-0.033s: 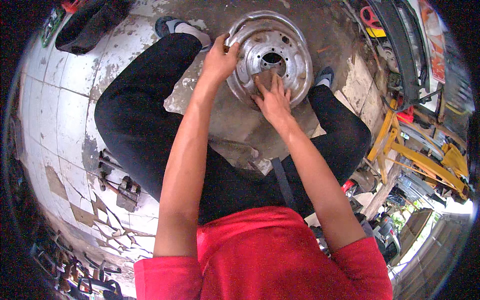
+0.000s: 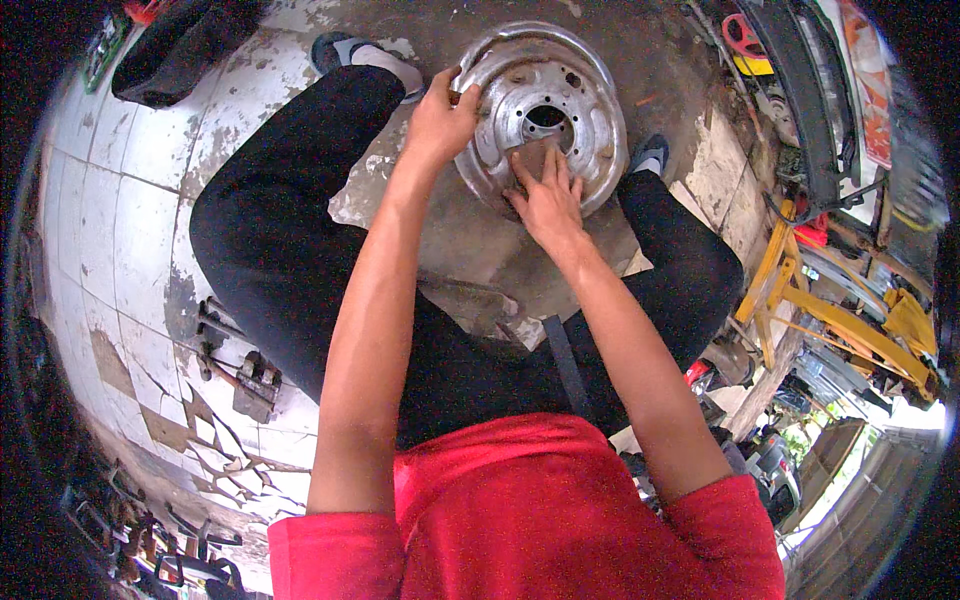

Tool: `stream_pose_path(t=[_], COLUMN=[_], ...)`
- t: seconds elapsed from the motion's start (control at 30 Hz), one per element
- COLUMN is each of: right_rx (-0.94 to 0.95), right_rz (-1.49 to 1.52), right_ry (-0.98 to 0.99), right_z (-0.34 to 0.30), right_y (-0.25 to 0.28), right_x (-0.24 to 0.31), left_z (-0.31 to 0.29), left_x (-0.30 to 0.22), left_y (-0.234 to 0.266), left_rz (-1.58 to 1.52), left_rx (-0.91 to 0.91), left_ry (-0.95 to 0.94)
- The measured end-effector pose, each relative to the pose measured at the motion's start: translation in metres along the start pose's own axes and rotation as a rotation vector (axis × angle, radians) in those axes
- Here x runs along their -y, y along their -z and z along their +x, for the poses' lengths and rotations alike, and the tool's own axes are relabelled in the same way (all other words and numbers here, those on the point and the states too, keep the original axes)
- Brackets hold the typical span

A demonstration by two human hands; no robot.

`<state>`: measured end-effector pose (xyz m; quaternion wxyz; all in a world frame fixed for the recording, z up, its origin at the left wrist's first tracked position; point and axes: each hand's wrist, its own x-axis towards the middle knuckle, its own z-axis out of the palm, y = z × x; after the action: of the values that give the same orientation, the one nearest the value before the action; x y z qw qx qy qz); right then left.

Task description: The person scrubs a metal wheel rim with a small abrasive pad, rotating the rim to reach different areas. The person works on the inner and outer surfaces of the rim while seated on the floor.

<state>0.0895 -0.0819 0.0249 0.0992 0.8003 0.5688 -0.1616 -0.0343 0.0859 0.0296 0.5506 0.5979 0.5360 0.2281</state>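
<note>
A bare silver steel wheel rim (image 2: 508, 112) lies between my feet, with a round centre hole ringed by small bolt holes. My left hand (image 2: 442, 120) is closed on its left outer edge, thumb on the inner side. On the near part of the rim's face, my right hand (image 2: 552, 205) presses a flat brown piece that looks like sandpaper (image 2: 532, 157), its fingers partly spread over it. The fingers hide part of this piece and the metal below it.
Behind my left leg, a metal tool (image 2: 255, 385) lies on cracked white tiles (image 2: 140, 230). A dark bulky object (image 2: 180, 55) stands far left. Yellow metal frames (image 2: 840, 335) and a long black part (image 2: 815, 110) crowd the right side. Assorted tools (image 2: 190, 560) lie lower left.
</note>
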Motion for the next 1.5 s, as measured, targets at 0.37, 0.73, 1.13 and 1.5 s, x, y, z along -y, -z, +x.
stream_pose_path(t=[0.37,0.73,1.13,1.5], right_rx=[-0.026,-0.003,-0.006,-0.001], right_rz=[0.062,-0.008,0.045,0.107], right_ry=[-0.070,-0.039,-0.008,-0.049], right_z=[0.049,0.039,0.028,0.063], right_y=[0.005,0.005,-0.004,0.007], right_x=[0.005,0.008,0.004,0.012], left_z=[0.006,0.014,0.011,0.026], left_x=[-0.003,0.010,0.000,0.035], left_y=[0.000,-0.006,-0.004,-0.013], left_rz=[-0.098,-0.041,-0.035,-0.093], left_rx=[0.067,-0.022,0.014,0.003], left_ry=[0.089,0.012,0.034,0.054])
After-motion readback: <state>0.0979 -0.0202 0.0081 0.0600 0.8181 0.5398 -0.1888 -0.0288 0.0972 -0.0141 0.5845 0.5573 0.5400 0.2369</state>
